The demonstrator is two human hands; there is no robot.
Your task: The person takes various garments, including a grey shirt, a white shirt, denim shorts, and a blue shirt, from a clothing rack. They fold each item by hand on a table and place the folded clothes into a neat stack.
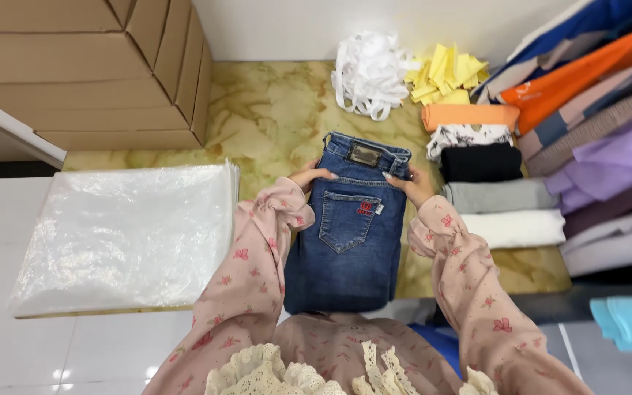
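Now, a yellow marbled tabletop (272, 110) by a pale wall, boxes (89, 66) stacked left. Both hands, left (309, 177) and right (412, 184), pinch the folded jeans (349, 234) at the waistband, centre. Clothes (587, 124) pile right, cut off by the edge.

Jeans (349, 234): dark blue denim, red pocket emblem. Sleeves (257, 263): pink, red floral print. Floor (272, 110): yellow-green marble pattern. Plastic bags (122, 238): clear. Cardboard boxes (89, 69): brown.
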